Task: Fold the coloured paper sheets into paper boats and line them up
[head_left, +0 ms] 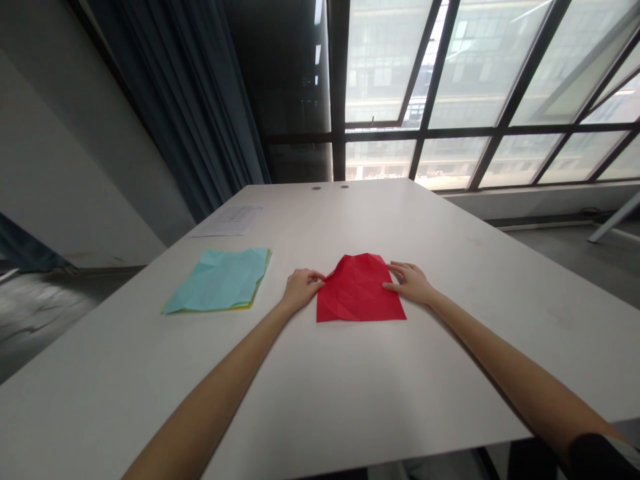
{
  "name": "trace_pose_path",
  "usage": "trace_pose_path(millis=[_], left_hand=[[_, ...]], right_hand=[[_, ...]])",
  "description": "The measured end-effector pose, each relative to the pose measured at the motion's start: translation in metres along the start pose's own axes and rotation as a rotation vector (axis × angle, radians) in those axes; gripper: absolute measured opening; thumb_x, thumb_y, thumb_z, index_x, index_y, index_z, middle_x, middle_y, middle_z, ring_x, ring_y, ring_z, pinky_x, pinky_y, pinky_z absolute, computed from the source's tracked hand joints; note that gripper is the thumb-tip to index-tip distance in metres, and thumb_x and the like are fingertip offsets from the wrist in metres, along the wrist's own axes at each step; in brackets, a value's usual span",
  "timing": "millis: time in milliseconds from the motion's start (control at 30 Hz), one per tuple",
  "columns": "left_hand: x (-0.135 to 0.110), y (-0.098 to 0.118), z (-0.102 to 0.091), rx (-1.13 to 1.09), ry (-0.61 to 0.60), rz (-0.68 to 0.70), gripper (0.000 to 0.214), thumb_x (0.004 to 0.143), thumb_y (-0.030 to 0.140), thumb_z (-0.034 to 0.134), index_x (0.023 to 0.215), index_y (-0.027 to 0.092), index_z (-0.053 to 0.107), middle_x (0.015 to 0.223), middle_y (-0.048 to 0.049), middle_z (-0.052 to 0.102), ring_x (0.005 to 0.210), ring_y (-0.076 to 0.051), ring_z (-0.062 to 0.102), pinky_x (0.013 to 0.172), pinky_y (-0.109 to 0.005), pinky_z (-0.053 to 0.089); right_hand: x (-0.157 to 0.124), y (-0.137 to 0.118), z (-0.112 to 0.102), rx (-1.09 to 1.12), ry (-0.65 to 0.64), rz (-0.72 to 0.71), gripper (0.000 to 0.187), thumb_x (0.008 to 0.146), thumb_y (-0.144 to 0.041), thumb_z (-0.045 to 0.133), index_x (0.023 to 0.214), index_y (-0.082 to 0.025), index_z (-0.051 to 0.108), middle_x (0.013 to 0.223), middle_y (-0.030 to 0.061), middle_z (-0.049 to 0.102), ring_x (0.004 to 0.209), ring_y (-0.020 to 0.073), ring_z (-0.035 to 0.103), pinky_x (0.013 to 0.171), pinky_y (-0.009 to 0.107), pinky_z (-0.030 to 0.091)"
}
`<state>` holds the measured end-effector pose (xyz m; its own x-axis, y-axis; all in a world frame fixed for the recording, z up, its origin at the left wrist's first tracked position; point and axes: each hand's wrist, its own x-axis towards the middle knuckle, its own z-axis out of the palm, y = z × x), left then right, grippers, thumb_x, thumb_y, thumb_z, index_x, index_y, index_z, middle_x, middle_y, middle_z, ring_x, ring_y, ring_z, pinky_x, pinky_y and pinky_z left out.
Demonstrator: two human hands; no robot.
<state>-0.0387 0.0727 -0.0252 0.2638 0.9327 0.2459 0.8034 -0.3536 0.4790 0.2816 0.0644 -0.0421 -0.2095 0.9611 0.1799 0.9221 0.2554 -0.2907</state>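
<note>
A creased sheet of red paper [357, 293] rests on the white table in front of me, its far part raised and bent. My left hand [303, 288] pinches the sheet's left edge between thumb and fingers. On the opposite side, my right hand [409, 281] grips the right edge, with the thumb on top of the paper and the fingers at its far right corner. What lies beneath the raised part is hidden.
To the left lies a stack of light blue paper [220, 280] with yellow showing under it. Behind that is a white printed sheet [227, 221]. The white table [320, 393] has two round holes at its far end. A blue curtain [195, 100] and windows stand beyond.
</note>
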Motion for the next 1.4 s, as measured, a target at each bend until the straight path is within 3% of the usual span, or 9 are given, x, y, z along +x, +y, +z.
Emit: trace_pose_path(millis=[300,500,667,833,1067,1267,1400], left_hand=[[0.001,-0.007,0.005,-0.161,0.053,-0.04,0.022,0.074,0.03,0.051,0.087,0.019,0.066,0.091,-0.0029,0.068,0.088,-0.019,0.06,0.079,-0.031,0.044],[-0.001,-0.004,0.001,-0.155,0.033,0.035,0.02,0.072,0.023,0.049,0.084,0.02,0.065,0.089,-0.0002,0.068,0.087,-0.017,0.06,0.082,-0.03,0.043],[-0.003,0.0,-0.002,-0.072,0.027,0.076,0.02,0.073,0.024,0.05,0.084,0.021,0.067,0.086,-0.0007,0.068,0.087,-0.018,0.058,0.083,-0.031,0.041],[-0.005,0.003,-0.003,0.01,-0.019,0.094,0.022,0.074,0.025,0.053,0.089,0.026,0.069,0.091,-0.0013,0.066,0.093,-0.02,0.053,0.086,-0.035,0.038],[-0.008,0.005,0.0,0.141,-0.005,0.112,0.032,0.073,0.014,0.047,0.085,0.031,0.071,0.094,-0.0021,0.062,0.098,-0.022,0.047,0.09,-0.042,0.032],[-0.014,0.038,-0.005,0.242,0.033,0.157,0.024,0.078,0.02,0.045,0.084,0.023,0.068,0.095,-0.0065,0.06,0.098,-0.024,0.046,0.089,-0.043,0.033],[-0.022,0.069,-0.008,0.323,-0.075,0.301,0.025,0.081,0.021,0.042,0.089,0.02,0.066,0.094,-0.0084,0.06,0.094,-0.024,0.049,0.083,-0.041,0.038]], right_hand=[[0.001,0.0,0.0,0.091,0.058,0.058,0.067,0.066,-0.051,0.06,0.124,-0.021,0.048,0.12,0.0066,0.057,0.113,0.026,0.049,0.096,0.04,0.035],[0.001,0.0,-0.004,0.219,0.031,0.016,0.034,0.071,-0.042,0.056,0.1,-0.027,0.065,0.101,0.0013,0.067,0.101,0.0265,0.056,0.089,0.043,0.04],[0.0,-0.001,-0.002,0.29,0.055,0.012,0.025,0.072,-0.03,0.052,0.09,-0.025,0.068,0.095,0.001,0.069,0.095,0.0247,0.059,0.087,0.043,0.041],[-0.002,-0.004,-0.005,0.31,0.044,-0.024,0.025,0.071,-0.023,0.048,0.085,-0.024,0.069,0.091,0.0015,0.07,0.093,0.0239,0.06,0.088,0.041,0.042],[-0.003,-0.001,-0.008,0.287,0.043,-0.179,0.04,0.07,-0.012,0.034,0.086,-0.022,0.07,0.099,0.0012,0.067,0.099,0.0181,0.058,0.094,0.035,0.039],[-0.006,-0.02,-0.029,0.189,0.102,-0.25,0.037,0.078,-0.017,0.035,0.095,-0.022,0.067,0.106,0.0036,0.065,0.104,0.0205,0.055,0.094,0.039,0.038],[-0.012,-0.041,-0.038,0.22,0.046,-0.32,0.033,0.086,-0.026,0.035,0.104,-0.022,0.063,0.11,0.0041,0.063,0.106,0.0193,0.053,0.095,0.036,0.039]])
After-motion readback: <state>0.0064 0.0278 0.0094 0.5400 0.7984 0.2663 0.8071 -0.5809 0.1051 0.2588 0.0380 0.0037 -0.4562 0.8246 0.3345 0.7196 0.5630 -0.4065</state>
